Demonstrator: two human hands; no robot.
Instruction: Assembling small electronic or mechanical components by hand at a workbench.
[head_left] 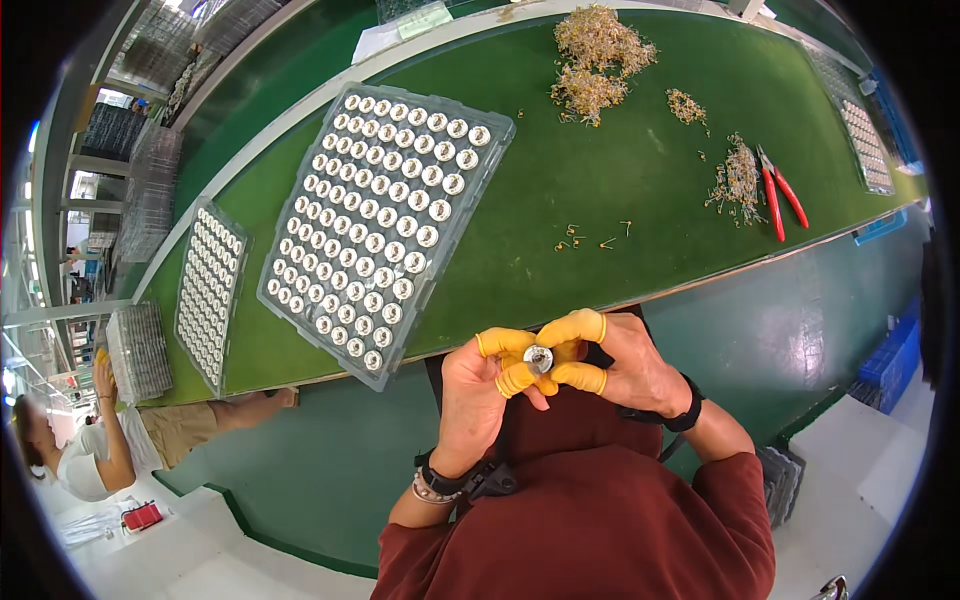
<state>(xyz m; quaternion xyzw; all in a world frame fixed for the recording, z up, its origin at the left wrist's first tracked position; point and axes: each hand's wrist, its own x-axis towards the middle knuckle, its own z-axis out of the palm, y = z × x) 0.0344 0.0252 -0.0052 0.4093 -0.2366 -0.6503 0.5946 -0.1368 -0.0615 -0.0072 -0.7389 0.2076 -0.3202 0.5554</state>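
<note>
My left hand (474, 392) and my right hand (636, 368) meet just off the table's near edge, with yellow cots over several fingertips. Between those fingertips both hands pinch a small round silver-white part (538, 359), its face turned up. Its finer details are too small to make out. Ahead and to the left lies a large clear tray (503, 130) filled with rows of similar round white parts. A few loose small wire-leaded components (573, 232) are scattered on the green table (540, 180) beyond my hands.
Heaps of wire-leaded components (600, 45) sit at the far side, with a smaller pile (737, 183) beside red-handled pliers (774, 205) on the right. Another filled tray (222, 380) stands left, near stacked trays (138, 350) and a co-worker (120, 445). A third tray (868, 145) lies far right.
</note>
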